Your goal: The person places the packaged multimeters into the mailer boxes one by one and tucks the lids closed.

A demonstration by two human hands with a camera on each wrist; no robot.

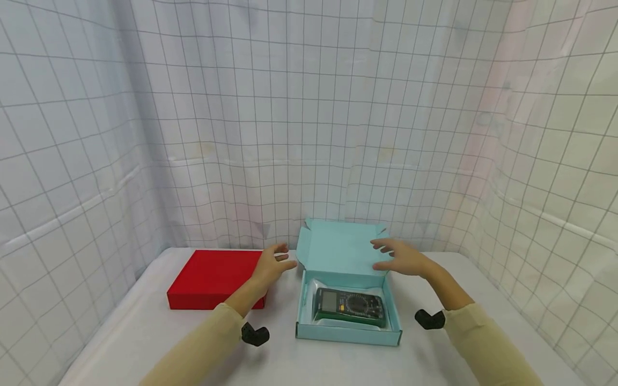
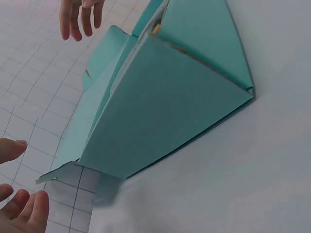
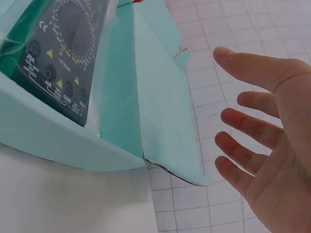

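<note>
A light teal cardboard box (image 1: 348,335) stands on the table with its lid (image 1: 345,246) raised at the back. Inside it lies a multimeter (image 1: 350,306) in a green case, with a dark dial face and clear plastic wrap around it. My left hand (image 1: 271,266) hovers left of the lid, fingers spread and holding nothing. On the other side my right hand (image 1: 401,258) is held beside the lid's right edge, its fingers loosely bent and apart. In the right wrist view a gap shows between that hand (image 3: 272,126) and the lid flap.
A closed red box (image 1: 217,279) lies on the white-covered table (image 1: 280,364), to the left and partly behind my left forearm. White gridded curtains (image 1: 309,118) enclose the back and both sides. A dark wrist device (image 1: 255,334) sits at each sleeve cuff.
</note>
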